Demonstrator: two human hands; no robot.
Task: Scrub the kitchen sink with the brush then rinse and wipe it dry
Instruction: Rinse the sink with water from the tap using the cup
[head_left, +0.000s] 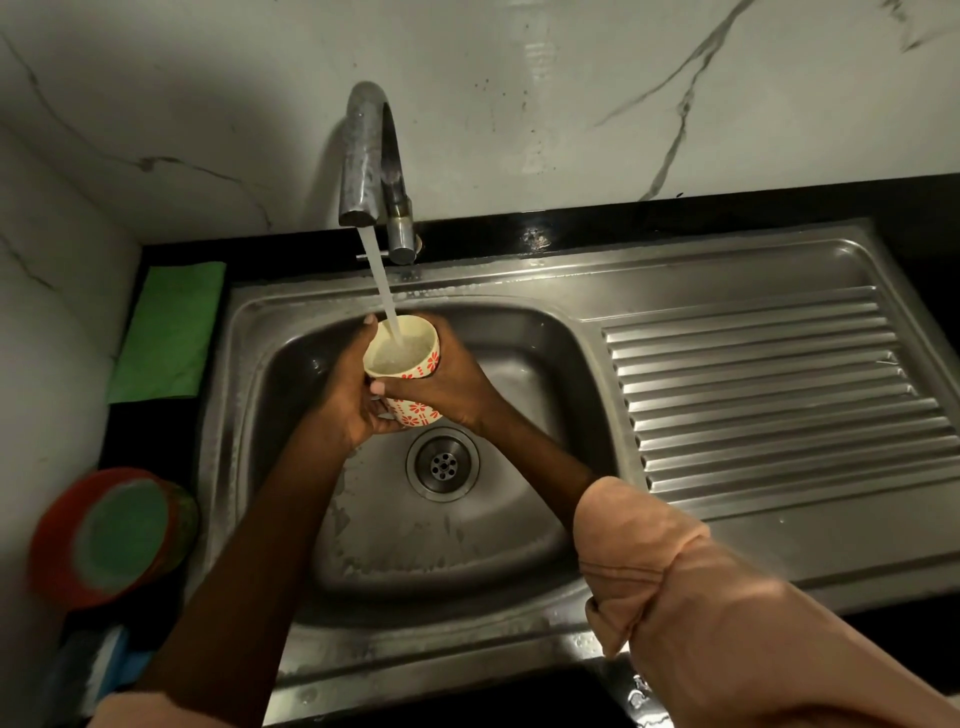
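Rolled peach sleeves (675, 587) sit closest to the lens, bunched above both forearms, which reach forward over the steel sink (447, 530). Both hands meet at a small cup (408, 364) patterned with red flowers, held over the back of the basin: the left hand (353, 400) wraps its fingers round the cup's left side and underside, the right hand (447, 387) curls round the right side, thumb across the front. Water (382, 291) runs from the curved tap (371, 161) straight into the cup, which looks nearly full. Below the hands lies the round drain (442, 464), and the basin floor shows pale smears and droplets. A ribbed draining board (769, 395) forms the sink's right half. On the dark bench (571, 215) left of the sink lies a folded green cloth (169, 332); nearer the camera stands a blurred orange container with a greenish top (111, 535) — and just below it something blue and white (101, 660), too blurred to name.
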